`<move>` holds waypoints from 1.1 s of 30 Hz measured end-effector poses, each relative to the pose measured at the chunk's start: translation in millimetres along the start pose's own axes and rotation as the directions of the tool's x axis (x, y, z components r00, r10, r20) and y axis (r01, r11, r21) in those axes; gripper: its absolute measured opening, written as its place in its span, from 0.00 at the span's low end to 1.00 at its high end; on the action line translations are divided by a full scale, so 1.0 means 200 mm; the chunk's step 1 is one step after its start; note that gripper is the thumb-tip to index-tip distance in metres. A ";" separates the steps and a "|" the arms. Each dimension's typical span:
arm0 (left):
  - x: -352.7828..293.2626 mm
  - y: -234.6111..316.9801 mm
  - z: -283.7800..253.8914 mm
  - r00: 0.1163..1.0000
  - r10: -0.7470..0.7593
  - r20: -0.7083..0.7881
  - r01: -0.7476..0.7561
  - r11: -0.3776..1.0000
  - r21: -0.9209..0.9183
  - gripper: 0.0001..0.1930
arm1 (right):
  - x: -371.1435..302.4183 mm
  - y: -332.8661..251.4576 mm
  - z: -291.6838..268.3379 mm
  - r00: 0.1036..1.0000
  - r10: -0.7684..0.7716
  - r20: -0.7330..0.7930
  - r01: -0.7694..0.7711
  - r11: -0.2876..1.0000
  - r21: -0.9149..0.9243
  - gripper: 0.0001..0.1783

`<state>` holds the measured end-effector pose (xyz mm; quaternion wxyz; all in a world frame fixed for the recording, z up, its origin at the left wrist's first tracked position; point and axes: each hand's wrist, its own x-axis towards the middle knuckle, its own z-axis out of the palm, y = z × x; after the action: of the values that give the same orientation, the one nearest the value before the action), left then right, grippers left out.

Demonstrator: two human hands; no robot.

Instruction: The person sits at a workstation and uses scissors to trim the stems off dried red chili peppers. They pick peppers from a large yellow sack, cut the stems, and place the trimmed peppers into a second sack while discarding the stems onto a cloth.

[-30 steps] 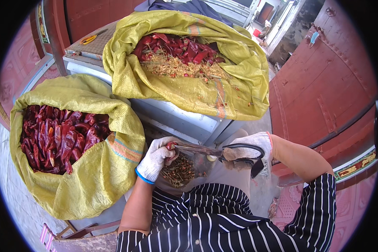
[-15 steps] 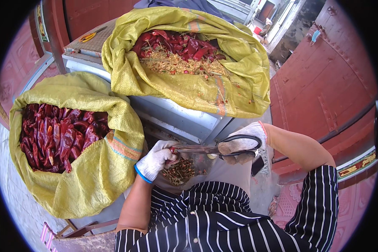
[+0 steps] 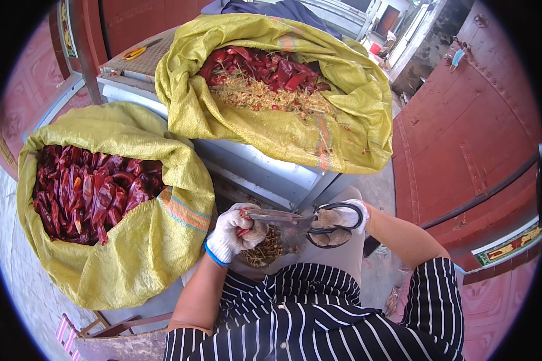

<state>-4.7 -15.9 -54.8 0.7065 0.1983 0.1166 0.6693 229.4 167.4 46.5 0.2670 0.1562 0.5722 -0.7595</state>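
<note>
- Your left hand (image 3: 230,233) grips a chilli (image 3: 241,231) at the tips of your scissors (image 3: 278,217), apparently steadying it.
- Your right hand (image 3: 341,220) wraps its fingers around the handles, likely for leverage.
- A sack (image 3: 123,271) gapes nearby, seemingly for reach.

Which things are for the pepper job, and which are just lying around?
Seem to be for the job:
Scissors, in the right hand
Pepper, in the left hand
Two yellow sacks with peppers inside
Stem bits below the hands

Seem to be just around:
Yellow-handled tool
Blue mask, hanging on the door
Dark cloth
</note>
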 end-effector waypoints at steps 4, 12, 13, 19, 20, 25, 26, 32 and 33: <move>0.01 -0.04 -0.02 0.995 0.089 0.033 -0.085 0.991 -0.105 0.14 | 0.08 0.10 0.17 0.970 -0.226 -0.085 0.236 0.961 0.145 0.40; -0.01 -0.03 0.09 0.971 0.154 -0.182 -0.167 0.984 -0.062 0.09 | 0.33 0.33 0.43 0.953 -0.289 -0.090 0.298 0.843 0.448 0.52; -0.01 -0.04 0.09 0.966 0.169 -0.195 -0.188 0.979 -0.084 0.09 | 0.33 0.32 0.46 0.949 -0.294 -0.113 0.314 0.853 0.416 0.53; 0.01 -0.05 0.12 0.912 0.263 -0.315 -0.290 0.956 -0.041 0.07 | 0.30 0.21 0.50 0.925 -0.311 -0.220 0.360 0.901 0.241 0.55; 0.02 -0.05 0.13 0.897 0.273 -0.347 -0.300 0.954 -0.026 0.07 | 0.29 0.20 0.51 0.917 -0.315 -0.243 0.371 0.899 0.234 0.54; 0.05 -0.08 0.14 0.816 0.385 -0.430 -0.424 0.906 0.007 0.07 | 0.31 0.21 0.55 0.868 -0.358 -0.345 0.404 0.912 0.071 0.36; 0.04 -0.08 0.14 0.831 0.409 -0.376 -0.439 0.898 0.006 0.07 | 0.31 0.21 0.52 0.850 -0.367 -0.379 0.363 0.928 -0.084 0.30; 0.04 -0.07 0.13 0.798 0.387 -0.463 -0.409 0.911 0.056 0.05 | 0.14 -0.09 0.48 0.668 -0.454 -0.589 -0.507 0.301 -0.808 0.22; 0.04 -0.06 0.11 0.799 0.384 -0.463 -0.419 0.907 0.030 0.05 | 0.13 -0.13 0.47 0.647 -0.476 -0.596 -0.539 0.267 -0.799 0.21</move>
<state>15.6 -10.8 -39.5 0.5073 0.0284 0.2106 0.8351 200.8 76.4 81.0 0.0527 0.2762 0.9549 -0.0959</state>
